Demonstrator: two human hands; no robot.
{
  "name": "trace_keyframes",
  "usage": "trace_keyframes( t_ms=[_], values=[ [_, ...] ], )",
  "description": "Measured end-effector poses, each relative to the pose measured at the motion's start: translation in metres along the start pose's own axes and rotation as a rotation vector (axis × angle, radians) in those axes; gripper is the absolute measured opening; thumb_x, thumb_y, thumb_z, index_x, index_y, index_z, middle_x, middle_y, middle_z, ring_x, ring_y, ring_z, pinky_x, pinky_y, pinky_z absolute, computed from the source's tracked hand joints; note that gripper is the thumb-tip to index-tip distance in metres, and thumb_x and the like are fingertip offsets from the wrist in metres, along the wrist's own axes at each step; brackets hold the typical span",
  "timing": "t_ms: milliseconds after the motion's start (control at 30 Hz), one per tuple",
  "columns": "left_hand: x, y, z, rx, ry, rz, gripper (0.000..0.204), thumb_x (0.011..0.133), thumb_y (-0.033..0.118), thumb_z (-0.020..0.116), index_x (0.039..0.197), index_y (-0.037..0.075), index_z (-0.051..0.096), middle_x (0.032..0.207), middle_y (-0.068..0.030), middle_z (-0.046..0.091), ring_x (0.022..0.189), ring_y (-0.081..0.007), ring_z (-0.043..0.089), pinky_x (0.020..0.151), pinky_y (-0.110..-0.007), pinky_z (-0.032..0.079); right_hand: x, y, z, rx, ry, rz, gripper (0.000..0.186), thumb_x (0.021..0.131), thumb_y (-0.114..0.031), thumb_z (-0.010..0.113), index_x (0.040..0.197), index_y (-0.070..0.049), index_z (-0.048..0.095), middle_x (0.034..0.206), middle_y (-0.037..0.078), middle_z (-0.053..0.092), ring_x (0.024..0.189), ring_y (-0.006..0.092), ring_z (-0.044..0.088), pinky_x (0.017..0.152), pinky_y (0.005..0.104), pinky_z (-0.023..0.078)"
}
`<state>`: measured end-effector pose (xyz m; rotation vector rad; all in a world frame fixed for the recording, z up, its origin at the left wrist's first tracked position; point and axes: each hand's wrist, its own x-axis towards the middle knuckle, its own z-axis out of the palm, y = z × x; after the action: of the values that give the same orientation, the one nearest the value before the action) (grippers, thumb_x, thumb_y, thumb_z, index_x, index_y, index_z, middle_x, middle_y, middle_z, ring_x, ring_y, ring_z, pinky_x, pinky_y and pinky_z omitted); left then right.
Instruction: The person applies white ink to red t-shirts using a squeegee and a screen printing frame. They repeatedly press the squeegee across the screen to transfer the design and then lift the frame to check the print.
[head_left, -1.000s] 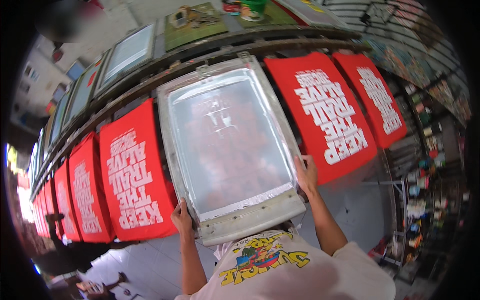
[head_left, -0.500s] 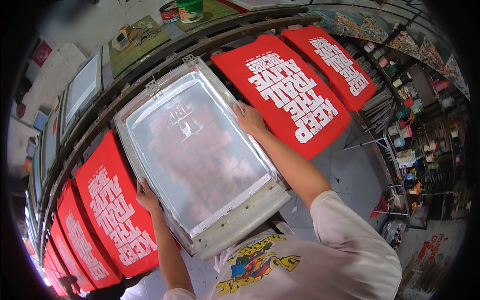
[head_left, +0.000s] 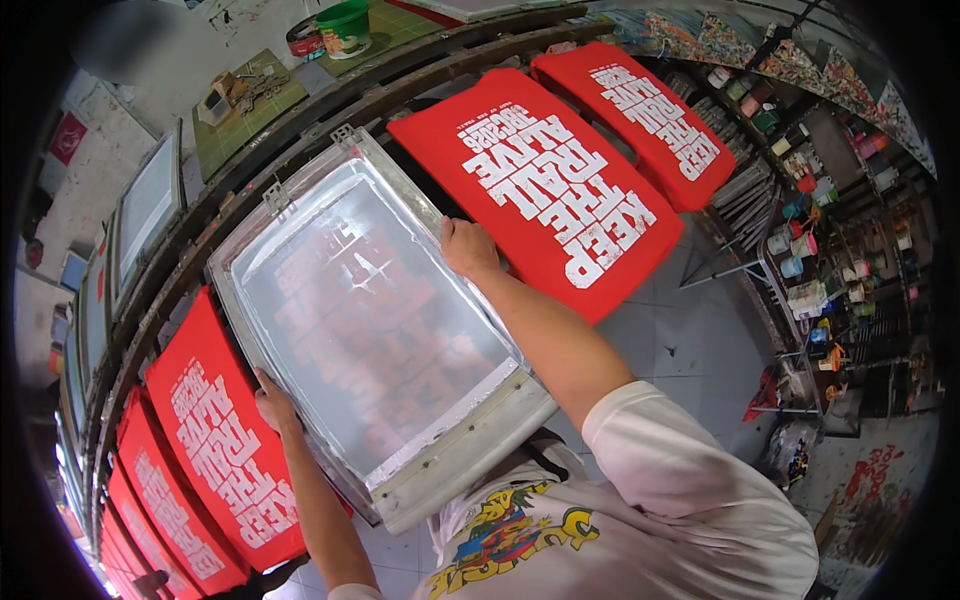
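Observation:
A screen-printing frame (head_left: 450,455) with a pale, translucent mesh lies in front of me, tilted across the view. Faint block-shaped marks and a bright reflection show on the mesh. My left hand (head_left: 274,402) holds the frame's left side, thumb up along the edge, fingers partly hidden. On the opposite side, my right hand (head_left: 468,248) is closed round the rim with fingers curled. Metal hinge clamps (head_left: 277,197) join the frame's far end to a dark rail. A red printed cloth panel (head_left: 560,260) with white block lettering lies right of the frame; another red panel (head_left: 185,340) lies left.
More red printed panels (head_left: 655,150) continue along the rail to both sides. Other raised screens (head_left: 150,205) stand at the far left. Beyond the rail are a green bucket (head_left: 344,30) and a green cutting mat (head_left: 215,145). Shelves of paint pots (head_left: 805,245) line the right side.
The whole view has shifted, so the frame and panels sit a little farther left. My right hand's fingers look more curled on the rim. Both hands stay on the frame.

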<state>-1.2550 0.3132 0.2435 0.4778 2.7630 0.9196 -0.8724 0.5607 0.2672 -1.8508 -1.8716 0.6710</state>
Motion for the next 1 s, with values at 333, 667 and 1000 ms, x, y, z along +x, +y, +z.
trace_keyframes(
  t_ms=[333, 667, 1000],
  values=[
    [0.029, -0.020, 0.007, 0.188, -0.046, 0.008, 0.101, 0.094, 0.081, 0.036, 0.105, -0.013, 0.072, 0.103, -0.0298, 0.072, 0.097, -0.0448, 0.070, 0.087, -0.056, 0.052, -0.005, -0.006, -0.002, -0.040, 0.003, 0.008, 0.054, 0.109, -0.036, 0.036, 0.100, 0.001, 0.074, 0.096, 0.028, 0.074, 0.095, 0.0443, 0.072, 0.091, 0.0523, 0.055],
    [0.040, -0.033, 0.007, 0.250, 0.010, 0.033, 0.104, 0.094, 0.082, 0.029, 0.097, -0.011, 0.075, 0.098, -0.0326, 0.071, 0.096, -0.0443, 0.070, 0.086, -0.055, 0.052, -0.005, -0.010, 0.002, -0.026, 0.015, 0.023, 0.054, 0.108, -0.037, 0.036, 0.101, 0.002, 0.073, 0.097, 0.029, 0.073, 0.097, 0.0434, 0.071, 0.091, 0.0512, 0.055],
    [0.030, -0.023, 0.011, 0.252, -0.015, 0.026, 0.105, 0.094, 0.083, 0.028, 0.094, -0.011, 0.075, 0.095, -0.0305, 0.072, 0.092, -0.0430, 0.070, 0.083, -0.055, 0.052, -0.005, -0.005, 0.000, 0.000, 0.038, 0.036, 0.053, 0.108, -0.036, 0.038, 0.094, -0.001, 0.076, 0.096, 0.027, 0.074, 0.097, 0.0424, 0.072, 0.094, 0.0528, 0.052]
  ],
)
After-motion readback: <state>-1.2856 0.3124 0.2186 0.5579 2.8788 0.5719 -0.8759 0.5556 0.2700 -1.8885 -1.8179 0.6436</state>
